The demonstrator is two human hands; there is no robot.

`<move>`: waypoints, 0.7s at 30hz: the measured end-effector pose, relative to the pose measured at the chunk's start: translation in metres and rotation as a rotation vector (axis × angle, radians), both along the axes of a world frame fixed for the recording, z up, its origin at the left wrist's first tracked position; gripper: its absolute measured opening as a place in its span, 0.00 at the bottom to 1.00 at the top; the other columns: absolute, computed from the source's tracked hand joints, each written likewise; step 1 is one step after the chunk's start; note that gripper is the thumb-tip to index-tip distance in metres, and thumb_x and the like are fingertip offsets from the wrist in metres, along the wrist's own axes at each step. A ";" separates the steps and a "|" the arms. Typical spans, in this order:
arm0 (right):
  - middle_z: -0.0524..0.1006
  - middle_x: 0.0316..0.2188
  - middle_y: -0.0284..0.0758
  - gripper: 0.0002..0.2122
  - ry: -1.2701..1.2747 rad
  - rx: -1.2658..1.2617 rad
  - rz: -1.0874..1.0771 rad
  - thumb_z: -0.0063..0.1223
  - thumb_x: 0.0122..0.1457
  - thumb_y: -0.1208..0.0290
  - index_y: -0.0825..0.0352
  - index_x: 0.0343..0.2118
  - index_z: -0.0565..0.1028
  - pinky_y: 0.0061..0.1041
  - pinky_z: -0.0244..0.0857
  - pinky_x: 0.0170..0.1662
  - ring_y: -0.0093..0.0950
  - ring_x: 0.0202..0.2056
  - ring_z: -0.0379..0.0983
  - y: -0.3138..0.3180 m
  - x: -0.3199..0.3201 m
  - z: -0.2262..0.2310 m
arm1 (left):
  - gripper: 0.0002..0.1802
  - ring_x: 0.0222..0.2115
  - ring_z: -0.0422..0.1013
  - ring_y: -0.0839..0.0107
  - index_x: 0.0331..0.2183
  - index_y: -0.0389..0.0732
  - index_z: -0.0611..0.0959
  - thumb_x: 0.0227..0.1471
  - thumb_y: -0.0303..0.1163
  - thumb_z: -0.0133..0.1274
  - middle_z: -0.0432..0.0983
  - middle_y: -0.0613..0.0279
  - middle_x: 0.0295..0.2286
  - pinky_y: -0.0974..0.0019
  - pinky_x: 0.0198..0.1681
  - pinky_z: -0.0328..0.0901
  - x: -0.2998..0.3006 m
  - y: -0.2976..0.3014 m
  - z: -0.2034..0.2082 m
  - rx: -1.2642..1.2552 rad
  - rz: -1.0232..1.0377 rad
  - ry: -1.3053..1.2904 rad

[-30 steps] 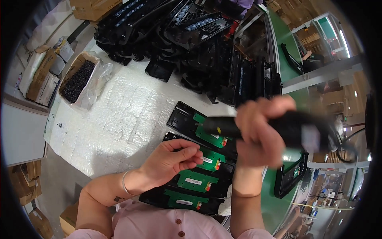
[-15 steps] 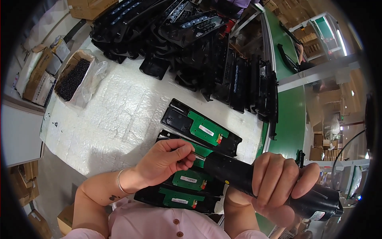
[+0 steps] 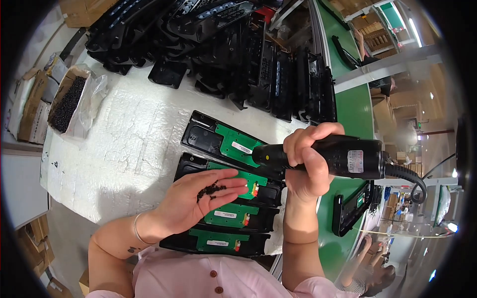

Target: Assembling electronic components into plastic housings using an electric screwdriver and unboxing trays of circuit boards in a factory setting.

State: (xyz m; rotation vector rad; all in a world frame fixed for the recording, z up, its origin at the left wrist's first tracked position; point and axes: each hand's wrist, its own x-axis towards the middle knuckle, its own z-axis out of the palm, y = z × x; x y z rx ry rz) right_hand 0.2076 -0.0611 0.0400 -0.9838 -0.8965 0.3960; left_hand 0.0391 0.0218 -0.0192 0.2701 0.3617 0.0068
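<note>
My left hand (image 3: 186,198) is turned palm up over the panels, cupped with its fingers extended, and holds a small heap of black screws (image 3: 207,191). Wrapped round the body of a black electric screwdriver (image 3: 348,156) is my right hand (image 3: 310,154). The driver lies almost level, its tip pointing left at the green circuit board (image 3: 233,141) on the farthest black panel (image 3: 202,135); whether the tip touches is unclear. Nearer me are several similar panels with green boards, among them a second panel (image 3: 191,164), partly hidden by my left hand, and the nearest panel (image 3: 181,242).
A bag-lined box of black screws (image 3: 69,102) stands at the table's left. Black plastic housings (image 3: 213,54) are piled along the far side. White wrap (image 3: 119,154) covers the table. At right runs a green work surface (image 3: 355,111), and the driver's cable (image 3: 415,179) hangs there.
My left hand has let go near the driver's tip and unfolded, showing the screws. My right hand has moved up and forward, bringing the driver from the second panel to the farthest panel.
</note>
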 end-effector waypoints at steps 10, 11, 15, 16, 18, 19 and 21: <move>0.60 0.12 0.30 0.10 -0.012 -0.110 -0.074 0.42 0.40 0.78 0.67 0.29 0.61 0.19 0.50 0.18 0.19 0.12 0.52 0.002 -0.007 -0.003 | 0.08 0.34 0.69 0.70 0.31 0.37 0.70 0.55 0.31 0.39 0.71 0.56 0.32 0.72 0.38 0.65 -0.007 -0.001 -0.004 0.097 -0.135 -0.070; 0.60 0.12 0.30 0.10 -0.030 -0.109 -0.051 0.42 0.40 0.78 0.67 0.28 0.61 0.18 0.50 0.18 0.19 0.12 0.52 0.002 -0.007 -0.003 | 0.07 0.33 0.70 0.72 0.32 0.37 0.70 0.54 0.31 0.41 0.71 0.58 0.30 0.74 0.38 0.65 -0.008 0.000 -0.006 0.139 -0.161 -0.113; 0.60 0.11 0.30 0.09 -0.003 -0.133 -0.033 0.43 0.40 0.78 0.66 0.27 0.60 0.18 0.50 0.18 0.19 0.12 0.53 0.004 -0.011 -0.003 | 0.06 0.31 0.70 0.75 0.31 0.37 0.73 0.51 0.29 0.45 0.72 0.61 0.28 0.76 0.36 0.65 -0.007 -0.005 -0.007 0.125 -0.071 -0.065; 0.60 0.11 0.30 0.09 -0.007 -0.145 -0.029 0.44 0.40 0.78 0.66 0.26 0.60 0.18 0.50 0.18 0.19 0.12 0.53 0.004 -0.012 -0.003 | 0.07 0.31 0.70 0.75 0.32 0.37 0.73 0.51 0.29 0.46 0.72 0.61 0.28 0.77 0.36 0.65 -0.005 -0.005 -0.004 0.129 -0.059 -0.010; 0.60 0.11 0.30 0.10 -0.009 -0.160 -0.021 0.45 0.40 0.79 0.66 0.26 0.59 0.18 0.50 0.18 0.19 0.12 0.53 0.004 -0.012 -0.004 | 0.07 0.31 0.70 0.75 0.33 0.36 0.74 0.51 0.28 0.46 0.72 0.62 0.28 0.77 0.35 0.66 -0.005 -0.003 -0.001 0.135 -0.048 0.045; 0.60 0.11 0.30 0.10 -0.009 -0.157 -0.021 0.45 0.40 0.79 0.66 0.26 0.59 0.18 0.50 0.18 0.19 0.12 0.53 0.005 -0.012 -0.004 | 0.08 0.31 0.70 0.75 0.34 0.37 0.74 0.50 0.28 0.47 0.72 0.62 0.29 0.77 0.36 0.66 -0.005 -0.002 -0.002 0.123 -0.055 0.033; 0.60 0.11 0.30 0.10 -0.016 -0.164 -0.026 0.45 0.40 0.79 0.65 0.27 0.59 0.18 0.50 0.18 0.19 0.12 0.52 0.006 -0.013 -0.005 | 0.09 0.31 0.70 0.76 0.36 0.37 0.74 0.50 0.27 0.47 0.72 0.62 0.29 0.76 0.36 0.66 -0.005 -0.002 -0.004 0.115 -0.062 0.022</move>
